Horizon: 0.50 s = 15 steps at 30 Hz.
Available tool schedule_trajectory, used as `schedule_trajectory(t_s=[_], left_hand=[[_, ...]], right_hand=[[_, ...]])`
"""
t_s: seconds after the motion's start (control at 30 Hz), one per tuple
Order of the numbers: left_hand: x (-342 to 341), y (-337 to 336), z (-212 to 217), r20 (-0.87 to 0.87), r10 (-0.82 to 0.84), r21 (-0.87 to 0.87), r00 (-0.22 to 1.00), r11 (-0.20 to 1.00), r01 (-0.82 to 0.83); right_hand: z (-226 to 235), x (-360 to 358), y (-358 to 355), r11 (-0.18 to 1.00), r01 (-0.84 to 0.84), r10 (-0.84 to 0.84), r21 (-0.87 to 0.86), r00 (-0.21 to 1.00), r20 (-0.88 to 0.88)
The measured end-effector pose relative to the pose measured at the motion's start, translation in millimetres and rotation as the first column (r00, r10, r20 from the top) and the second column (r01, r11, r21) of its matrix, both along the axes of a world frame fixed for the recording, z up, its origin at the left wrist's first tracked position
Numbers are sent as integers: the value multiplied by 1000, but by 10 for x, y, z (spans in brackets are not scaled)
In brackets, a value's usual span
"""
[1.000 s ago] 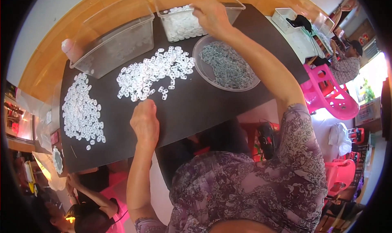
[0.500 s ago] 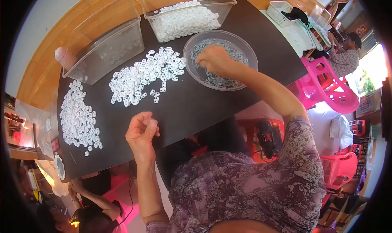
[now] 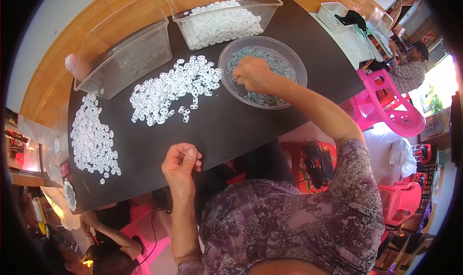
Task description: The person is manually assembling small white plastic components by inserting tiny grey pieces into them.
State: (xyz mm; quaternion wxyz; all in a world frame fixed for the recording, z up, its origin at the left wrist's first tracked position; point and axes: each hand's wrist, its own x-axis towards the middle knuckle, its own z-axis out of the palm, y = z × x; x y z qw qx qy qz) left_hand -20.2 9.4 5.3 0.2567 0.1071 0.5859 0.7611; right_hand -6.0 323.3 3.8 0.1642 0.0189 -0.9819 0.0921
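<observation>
My right hand (image 3: 255, 75) reaches into a round clear plastic tub (image 3: 301, 89) and is closed in a pinch over small grey screws (image 3: 263, 99). Its fingertips are hidden, so what lies between them does not show. Near the front edge of the dark table (image 3: 231, 135), my left hand (image 3: 181, 163) is raised with fingers curled and thumb pressed to them; anything inside is too small to make out. Between the hands and the far side spreads a heap of small white plastic pieces with two holes each (image 3: 171, 89). Another heap of white oval pieces (image 3: 94, 140) lies at the left.
At the back stand a clear bin full of white pieces (image 3: 222, 26) and a clear bin with few pieces (image 3: 130, 58). A pink plastic chair (image 3: 386, 101) is at the right. One co-worker (image 3: 111, 246) sits lower left, another person (image 3: 407, 70) far right.
My left hand has moved right and slightly nearer to me, still curled. My right hand stays in the screw tub, pinching a little lower.
</observation>
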Motion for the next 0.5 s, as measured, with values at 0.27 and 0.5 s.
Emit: schedule_trajectory(t_s=[0.27, 0.5], left_hand=[[14, -22, -15, -2, -2, 26, 1000, 1000, 2], [23, -36, -34, 10, 15, 69, 1000, 997, -16]], right_hand=[[-37, -27, 20, 999, -18, 15, 32, 997, 75], [83, 118, -56, 981, 29, -29, -190, 1000, 2]])
